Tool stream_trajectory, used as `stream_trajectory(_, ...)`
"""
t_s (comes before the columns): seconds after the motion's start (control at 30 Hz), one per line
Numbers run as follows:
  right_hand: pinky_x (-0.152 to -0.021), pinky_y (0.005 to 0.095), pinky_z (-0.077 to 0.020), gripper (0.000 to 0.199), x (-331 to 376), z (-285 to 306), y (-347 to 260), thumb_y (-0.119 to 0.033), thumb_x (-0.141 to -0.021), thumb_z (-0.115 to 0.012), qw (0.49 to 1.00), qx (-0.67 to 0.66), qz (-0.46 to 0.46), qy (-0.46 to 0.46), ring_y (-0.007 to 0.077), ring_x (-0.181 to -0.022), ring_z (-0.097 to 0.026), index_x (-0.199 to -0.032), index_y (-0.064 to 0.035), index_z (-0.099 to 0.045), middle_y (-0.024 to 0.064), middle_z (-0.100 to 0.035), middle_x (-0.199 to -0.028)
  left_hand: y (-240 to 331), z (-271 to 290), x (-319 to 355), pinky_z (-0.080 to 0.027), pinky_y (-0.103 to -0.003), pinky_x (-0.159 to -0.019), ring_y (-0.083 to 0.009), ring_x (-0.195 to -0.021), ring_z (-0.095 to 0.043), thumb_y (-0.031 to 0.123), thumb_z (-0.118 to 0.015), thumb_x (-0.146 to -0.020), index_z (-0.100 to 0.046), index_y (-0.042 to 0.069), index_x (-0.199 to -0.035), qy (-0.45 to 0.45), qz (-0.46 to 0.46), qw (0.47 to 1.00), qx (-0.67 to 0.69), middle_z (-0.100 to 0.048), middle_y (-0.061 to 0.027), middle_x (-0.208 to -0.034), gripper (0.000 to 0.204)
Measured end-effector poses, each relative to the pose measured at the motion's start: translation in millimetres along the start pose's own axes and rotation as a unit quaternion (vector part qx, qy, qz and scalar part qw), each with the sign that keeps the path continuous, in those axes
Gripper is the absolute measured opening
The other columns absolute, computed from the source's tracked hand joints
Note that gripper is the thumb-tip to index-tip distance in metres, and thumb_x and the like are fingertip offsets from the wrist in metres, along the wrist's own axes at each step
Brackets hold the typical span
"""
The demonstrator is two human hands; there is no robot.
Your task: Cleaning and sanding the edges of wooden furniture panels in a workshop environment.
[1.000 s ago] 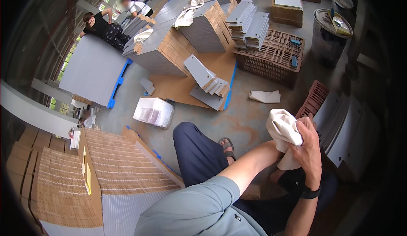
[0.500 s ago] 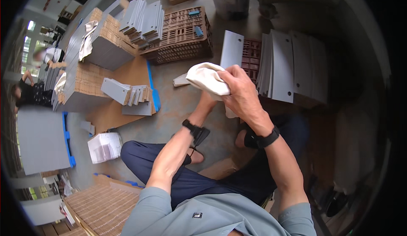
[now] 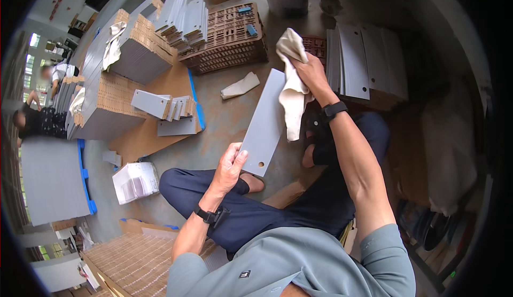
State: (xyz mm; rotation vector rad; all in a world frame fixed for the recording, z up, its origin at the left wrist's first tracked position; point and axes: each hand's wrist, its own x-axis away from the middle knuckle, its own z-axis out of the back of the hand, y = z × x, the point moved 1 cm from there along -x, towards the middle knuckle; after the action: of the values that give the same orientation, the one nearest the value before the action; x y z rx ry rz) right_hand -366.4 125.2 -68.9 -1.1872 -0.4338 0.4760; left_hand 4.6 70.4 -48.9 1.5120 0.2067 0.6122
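A long grey panel with a round hole at its near end is tilted in front of me. My left hand grips its near left edge, thumb on the face. In my right hand is a cream cloth, bunched at the fingers and hanging down beside the panel's right edge. Beyond that hand, similar grey panels stand in a row on a brown plastic crate. Another folded cream cloth lies on the floor past the panel's far left.
At left, tall stacks of grey boards rest on a cardboard-topped blue pallet, with loose panels on it. Another brown crate carries panels at the back. A white box sits by my left knee. Two people are at the far left.
The grey panel has come into view in my left hand, which has moved left and nearer. My right hand has lifted farther away, and the bunched cloth now hangs loose.
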Motion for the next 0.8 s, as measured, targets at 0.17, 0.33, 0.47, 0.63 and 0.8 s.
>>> stream_trajectory(0.17,-0.080,0.0333,-0.0530,0.044,19.0,-15.0,1.6,-0.028,-0.095,-0.071,0.971,-0.217,-0.084,-0.044,0.0192,-0.090,-0.069,-0.125,0.0037,-0.068,0.0091,-0.072,-0.106,-11.3,23.4,28.7,-0.046,-0.026,-0.095,-0.0086,-0.102,-0.057,0.026,-0.056,-0.109,-0.057,0.002,-0.127,0.088,-0.029,0.996,0.022,-0.064,-0.0021,-0.111,0.030)
stream_trajectory(0.33,-0.080,0.0373,-0.0568,0.056,40.8,-26.2,-19.5,-0.033,-0.092,-0.076,0.931,-0.317,-0.165,-0.076,0.0201,-0.092,-0.069,-0.132,0.0032,-0.060,0.0093,-0.069,-0.110,-28.1,33.6,36.6,-0.046,-0.026,-0.091,-0.0083,-0.096,-0.054,0.025,-0.056,-0.109,-0.057,0.003,-0.125,0.132,-0.027,0.990,0.046,-0.062,-0.0001,-0.105,0.027)
stream_trajectory(0.47,-0.082,0.0374,-0.0599,0.060,53.0,-35.2,-30.0,-0.037,-0.093,-0.077,0.900,-0.390,-0.156,-0.119,0.0203,-0.093,-0.070,-0.133,0.0022,-0.056,0.0092,-0.069,-0.108,-36.7,37.3,35.7,-0.058,-0.029,-0.081,-0.0113,-0.096,-0.065,0.031,-0.056,-0.109,-0.053,0.005,-0.129,0.120,-0.045,0.991,0.026,-0.065,-0.0044,-0.110,0.033)
stream_trajectory(0.63,-0.078,0.0353,-0.0638,0.045,61.2,-46.3,-37.6,-0.032,-0.097,-0.075,0.859,-0.457,-0.180,-0.142,0.0167,-0.088,-0.073,-0.126,-0.0023,-0.060,0.0049,-0.071,-0.104,-22.7,25.9,33.3,-0.058,-0.029,-0.081,-0.0118,-0.100,-0.064,0.030,-0.056,-0.109,-0.054,0.005,-0.129,0.118,-0.028,0.991,0.053,-0.064,-0.0042,-0.111,0.032)
stream_trajectory(0.8,-0.075,0.0294,-0.0596,0.048,88.5,-70.8,-57.0,-0.032,-0.094,-0.078,0.855,-0.452,-0.123,-0.222,0.0112,-0.087,-0.068,-0.129,-0.0041,-0.060,0.0016,-0.070,-0.105,-6.5,10.6,18.6,-0.040,-0.021,-0.070,-0.0051,-0.081,-0.045,0.024,-0.056,-0.109,-0.058,0.003,-0.121,0.158,-0.062,0.985,0.039,-0.057,0.0023,-0.098,0.024)
